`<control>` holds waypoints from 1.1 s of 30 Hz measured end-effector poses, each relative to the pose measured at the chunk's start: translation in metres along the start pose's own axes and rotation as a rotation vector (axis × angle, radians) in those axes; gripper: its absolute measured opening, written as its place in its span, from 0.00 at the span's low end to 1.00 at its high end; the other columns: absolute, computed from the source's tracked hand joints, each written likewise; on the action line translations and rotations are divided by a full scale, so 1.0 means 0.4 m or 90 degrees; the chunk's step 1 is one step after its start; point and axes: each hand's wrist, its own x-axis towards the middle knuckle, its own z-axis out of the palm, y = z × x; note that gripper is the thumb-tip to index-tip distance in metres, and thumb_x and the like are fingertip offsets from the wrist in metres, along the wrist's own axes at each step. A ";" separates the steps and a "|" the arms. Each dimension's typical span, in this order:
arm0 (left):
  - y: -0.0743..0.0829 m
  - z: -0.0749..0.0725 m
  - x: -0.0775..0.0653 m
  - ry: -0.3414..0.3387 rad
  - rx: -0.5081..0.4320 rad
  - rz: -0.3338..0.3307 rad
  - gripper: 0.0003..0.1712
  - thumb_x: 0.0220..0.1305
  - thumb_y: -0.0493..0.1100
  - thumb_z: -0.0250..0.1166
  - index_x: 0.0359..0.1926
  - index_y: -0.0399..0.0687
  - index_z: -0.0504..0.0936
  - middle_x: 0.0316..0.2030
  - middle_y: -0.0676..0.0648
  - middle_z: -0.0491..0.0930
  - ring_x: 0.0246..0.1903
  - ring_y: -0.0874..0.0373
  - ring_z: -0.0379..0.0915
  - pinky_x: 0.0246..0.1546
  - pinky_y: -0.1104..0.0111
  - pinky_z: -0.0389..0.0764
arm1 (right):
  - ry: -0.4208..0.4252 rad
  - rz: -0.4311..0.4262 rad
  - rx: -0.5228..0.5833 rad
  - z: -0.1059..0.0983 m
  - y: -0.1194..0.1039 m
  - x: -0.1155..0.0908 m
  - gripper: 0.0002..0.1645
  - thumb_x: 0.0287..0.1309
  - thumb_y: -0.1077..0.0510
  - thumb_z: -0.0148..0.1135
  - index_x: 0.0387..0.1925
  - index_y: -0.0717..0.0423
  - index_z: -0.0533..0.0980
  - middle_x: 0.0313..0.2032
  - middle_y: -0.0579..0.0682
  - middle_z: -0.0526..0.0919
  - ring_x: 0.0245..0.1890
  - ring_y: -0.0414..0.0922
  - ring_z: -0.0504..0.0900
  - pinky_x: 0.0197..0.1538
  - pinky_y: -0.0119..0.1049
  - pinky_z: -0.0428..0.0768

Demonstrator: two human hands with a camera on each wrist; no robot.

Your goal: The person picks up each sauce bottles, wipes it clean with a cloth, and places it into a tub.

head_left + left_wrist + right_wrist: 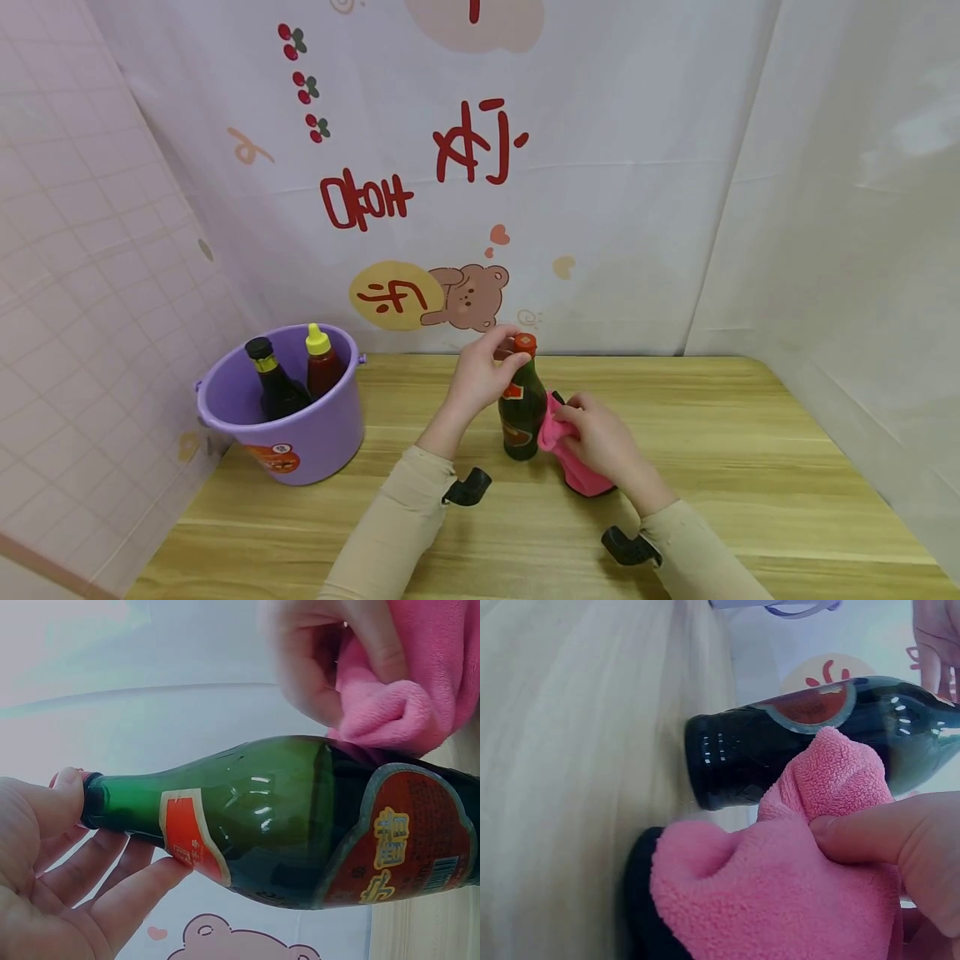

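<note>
A green glass vinegar bottle (pixel 522 417) with a red cap and a red label (pixel 405 836) stands on the wooden table. My left hand (pixel 482 371) holds it at the top, thumb and fingers around the cap and upper neck. On the bottle's right, my right hand (pixel 600 433) pinches a fluffy pink cloth (pixel 581 475). In the right wrist view the bunched cloth (pixel 780 892) lies against or just in front of the bottle's side (pixel 742 757); contact is hard to tell. A dark patch shows at the cloth's lower edge, its nature unclear.
To the left stands a purple bucket (pixel 348 433) holding a dark bottle with a black cap (pixel 279 387) and a red sauce bottle with a yellow nozzle (pixel 322 367). Behind the wooden table (pixel 720 433) hangs a white printed curtain (pixel 622 208).
</note>
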 end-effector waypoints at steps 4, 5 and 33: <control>0.002 -0.001 0.000 0.000 0.003 0.000 0.19 0.67 0.43 0.67 0.57 0.48 0.77 0.44 0.46 0.84 0.44 0.50 0.82 0.45 0.58 0.82 | -0.021 0.003 -0.015 0.013 0.003 -0.003 0.18 0.41 0.67 0.77 0.37 0.54 0.85 0.36 0.52 0.77 0.31 0.47 0.77 0.33 0.41 0.78; 0.002 0.000 0.000 0.000 0.005 0.000 0.19 0.67 0.44 0.67 0.57 0.48 0.78 0.44 0.46 0.84 0.44 0.51 0.82 0.45 0.59 0.82 | -0.026 0.002 -0.020 0.016 0.004 -0.003 0.17 0.41 0.67 0.77 0.37 0.54 0.85 0.36 0.52 0.77 0.30 0.47 0.77 0.32 0.40 0.78; -0.003 0.003 0.002 0.007 0.012 -0.003 0.19 0.66 0.43 0.67 0.57 0.49 0.78 0.44 0.47 0.84 0.44 0.52 0.82 0.46 0.59 0.81 | -0.079 -0.071 -0.056 0.037 0.018 -0.039 0.18 0.46 0.59 0.79 0.42 0.50 0.86 0.40 0.55 0.79 0.30 0.48 0.80 0.30 0.43 0.80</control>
